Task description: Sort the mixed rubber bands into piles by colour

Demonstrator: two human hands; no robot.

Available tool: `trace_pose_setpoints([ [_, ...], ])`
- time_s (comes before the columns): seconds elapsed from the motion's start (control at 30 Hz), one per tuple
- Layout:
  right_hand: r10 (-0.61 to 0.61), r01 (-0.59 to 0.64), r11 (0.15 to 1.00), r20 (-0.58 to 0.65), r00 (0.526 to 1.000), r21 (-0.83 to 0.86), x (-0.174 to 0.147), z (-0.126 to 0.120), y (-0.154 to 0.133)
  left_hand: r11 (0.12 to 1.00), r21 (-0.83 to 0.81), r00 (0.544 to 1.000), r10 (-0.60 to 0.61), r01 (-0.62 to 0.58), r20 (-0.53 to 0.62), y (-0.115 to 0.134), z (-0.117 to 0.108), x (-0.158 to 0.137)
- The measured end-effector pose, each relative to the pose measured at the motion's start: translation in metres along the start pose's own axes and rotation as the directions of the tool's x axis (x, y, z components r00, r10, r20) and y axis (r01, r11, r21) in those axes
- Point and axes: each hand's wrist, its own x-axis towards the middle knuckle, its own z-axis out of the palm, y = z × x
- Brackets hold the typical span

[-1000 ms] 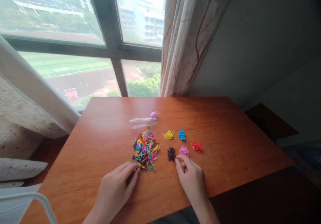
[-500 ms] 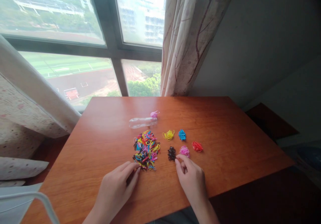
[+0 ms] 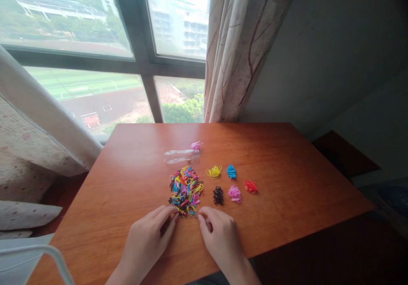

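Observation:
A mixed heap of small coloured rubber bands [image 3: 186, 189] lies on the wooden table. At its lower left edge is my left hand [image 3: 148, 232], thumb and forefinger pinched close together beside the nearest bands. My right hand [image 3: 219, 234] is at the lower right edge, its fingertips closed next to a blue band; what either pinch holds is too small to make out. Sorted by colour to the right of the heap are little piles: yellow bands [image 3: 214, 172], blue bands [image 3: 231, 172], black bands [image 3: 218, 195], pink bands [image 3: 235, 194] and red bands [image 3: 250, 186].
Behind the heap a clear plastic bottle [image 3: 180, 156] lies on its side, with a pink cap [image 3: 196, 145] by its neck. The brown table [image 3: 287, 170] reaches to the window [image 3: 178, 29] and curtain [image 3: 236, 51]. A white curved tube [image 3: 55, 255] stands at the lower left.
My right hand has moved left, from the black and pink piles to the lower right edge of the mixed heap. The left hand stays in place.

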Motion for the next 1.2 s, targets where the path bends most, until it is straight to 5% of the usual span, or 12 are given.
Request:
trace_pose_setpoints([
  [0.3,-0.017,0.018,1.0,0.026,1.0,-0.019,0.0026,0.0006,-0.0045,0.999,0.05,0.998,-0.004,0.007,-0.06,0.0001,0.0024,-0.0006],
  [1.2,0.003,-0.003,1.0,0.055,0.998,0.004,0.0021,0.0002,-0.0048,1.0,0.0,1.0,0.02,-0.02,0.007,0.0022,0.0012,0.0006],
])
